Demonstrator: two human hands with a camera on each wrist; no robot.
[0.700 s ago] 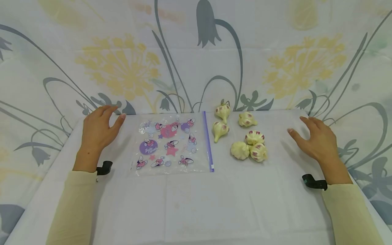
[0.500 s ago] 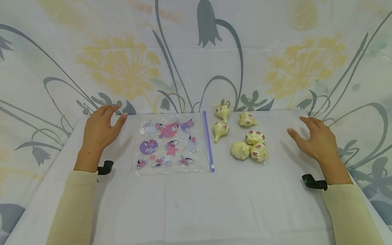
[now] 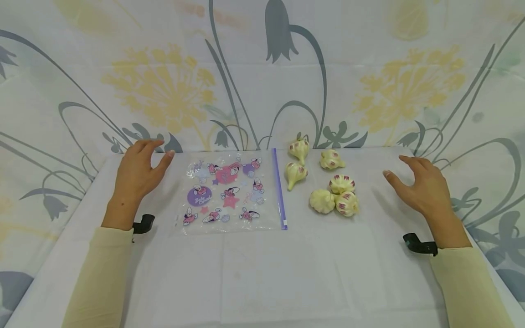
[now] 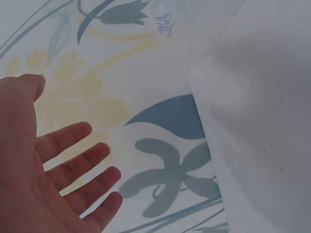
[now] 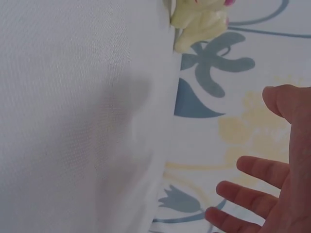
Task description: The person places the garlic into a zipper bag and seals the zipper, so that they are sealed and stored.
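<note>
My left hand (image 3: 141,174) hovers over the table's left side with fingers spread and nothing in it. Closest to it lies a clear plastic zip bag (image 3: 213,218), flat, printed with pink and purple cartoon figures, its purple slider strip (image 3: 279,191) along the right edge. Right of the bag are several garlic bulbs (image 3: 346,203), cream with purple streaks, some in a loose column by the strip and some bunched together. My right hand (image 3: 422,189), also relaxed and holding nothing, is above the table to the right of the garlic. In the right wrist view a garlic bulb (image 5: 204,22) shows at the top.
A white cloth covers the table (image 3: 262,278). Behind it and at the sides hangs a curtain (image 3: 246,82) with grey and yellow flower prints, meeting the table's back edge just behind the bag and the rear bulbs. Each wrist carries a black camera mount (image 3: 143,224).
My left hand has drifted slightly right, toward the bag. The right hand has barely shifted left. Bag and garlic lie as before.
</note>
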